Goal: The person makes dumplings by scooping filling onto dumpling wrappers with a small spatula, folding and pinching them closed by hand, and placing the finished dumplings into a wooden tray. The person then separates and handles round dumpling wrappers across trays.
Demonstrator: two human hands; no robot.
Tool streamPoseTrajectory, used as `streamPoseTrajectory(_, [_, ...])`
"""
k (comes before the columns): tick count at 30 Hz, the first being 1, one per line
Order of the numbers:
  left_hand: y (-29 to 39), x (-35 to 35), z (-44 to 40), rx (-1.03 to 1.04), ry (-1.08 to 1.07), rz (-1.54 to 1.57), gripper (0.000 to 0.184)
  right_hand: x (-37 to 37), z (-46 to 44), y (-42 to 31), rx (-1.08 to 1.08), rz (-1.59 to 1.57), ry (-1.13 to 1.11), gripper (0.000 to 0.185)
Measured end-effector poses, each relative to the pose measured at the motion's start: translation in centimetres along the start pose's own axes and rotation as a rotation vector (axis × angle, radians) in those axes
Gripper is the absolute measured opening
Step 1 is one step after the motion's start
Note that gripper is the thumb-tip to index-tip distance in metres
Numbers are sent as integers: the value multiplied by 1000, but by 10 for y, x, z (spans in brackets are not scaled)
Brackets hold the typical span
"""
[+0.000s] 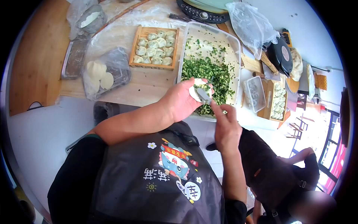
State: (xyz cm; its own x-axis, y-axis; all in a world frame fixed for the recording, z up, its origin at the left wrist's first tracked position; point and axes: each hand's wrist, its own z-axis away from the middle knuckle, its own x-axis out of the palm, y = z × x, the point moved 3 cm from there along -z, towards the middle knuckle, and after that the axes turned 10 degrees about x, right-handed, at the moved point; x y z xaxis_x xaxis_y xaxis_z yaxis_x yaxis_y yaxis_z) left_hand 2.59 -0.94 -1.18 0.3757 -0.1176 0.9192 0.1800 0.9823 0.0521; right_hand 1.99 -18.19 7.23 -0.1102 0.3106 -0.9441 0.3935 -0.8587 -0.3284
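Observation:
My left hand [177, 100] cups a round white dumpling wrapper [193, 94] over the near edge of the filling tub, its thumb at the far rim. Some chopped green filling lies on the wrapper. In my right hand [228, 128] is a small spatula [203, 96], its flat grey blade pressed onto the filling and wrapper. Its handle is mostly hidden by my fingers. Right beneath both hands stands a clear plastic tub [238, 56] of chopped green filling [205, 71], heaped toward its near part.
A wooden tray [131, 56] of folded dumplings stands left of the tub. Further left, a plastic bag [121, 69] holds round wrappers [107, 80]. At right are a small clear container [254, 94] and another dumpling tray [265, 102]. A person in dark clothing [261, 164] is close on my right.

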Motion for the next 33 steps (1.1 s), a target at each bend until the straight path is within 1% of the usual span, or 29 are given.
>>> streamPoseTrajectory(1, [3,4,1,-20,-21,4,36,-7,-1,5,16,-37,37,44])
streamPoseTrajectory(2, [6,6,3,-40,-41,9,34,-14,-4,11,79,-121,113,41])
streamPoseTrajectory(3, [9,3,9,-29,-8,-51,31,-16,-2,16,139,-174,115,34])
streamPoseTrajectory(5, [16,5,3,-6,-28,-163,27,-10,-11,29,102,-57,-29,26])
streamPoseTrajectory(6, [20,7,10,20,-23,-251,25,4,-13,33,30,12,-65,21])
streamPoseTrajectory(7, [17,6,13,29,-6,-298,25,12,-13,37,-23,112,-141,20])
streamPoseTrajectory(9, [17,3,14,60,9,-409,27,29,-18,44,-47,204,-343,19])
streamPoseTrajectory(12, [25,3,13,54,0,-262,27,39,-32,50,-131,219,-501,19])
streamPoseTrajectory(15, [33,9,15,6,9,-97,30,42,-42,75,30,-165,-649,20])
streamPoseTrajectory(16, [34,6,12,22,-19,-74,35,43,-47,80,27,-313,-728,21])
streamPoseTrajectory(19, [38,2,12,105,-39,-116,36,31,-47,86,562,-650,-988,21])
streamPoseTrajectory(20, [39,2,12,124,-32,-158,35,32,-43,87,618,-775,-977,22])
streamPoseTrajectory(24, [27,-5,6,163,-4,-261,35,12,-29,81,702,-998,-809,24])
streamPoseTrajectory(26, [16,-1,2,145,43,-277,35,6,-22,64,693,-1054,-588,25])
streamPoseTrajectory(27, [7,-4,-4,116,66,-204,36,3,-18,53,686,-1079,-476,26])
streamPoseTrajectory(28, [0,-2,-7,93,80,-182,36,1,-16,41,658,-1018,-363,27])
streamPoseTrajectory(29, [-7,1,-10,68,94,-162,36,5,-12,36,575,-846,-233,29])
streamPoseTrajectory(31, [-17,12,-11,70,94,-108,37,11,-9,15,108,-390,149,33])
streamPoseTrajectory(32, [-20,18,-11,70,97,-82,38,12,-3,1,90,-223,200,40])
streamPoseTrajectory(33, [-21,20,-12,74,126,-92,38,11,2,-15,133,0,165,43])
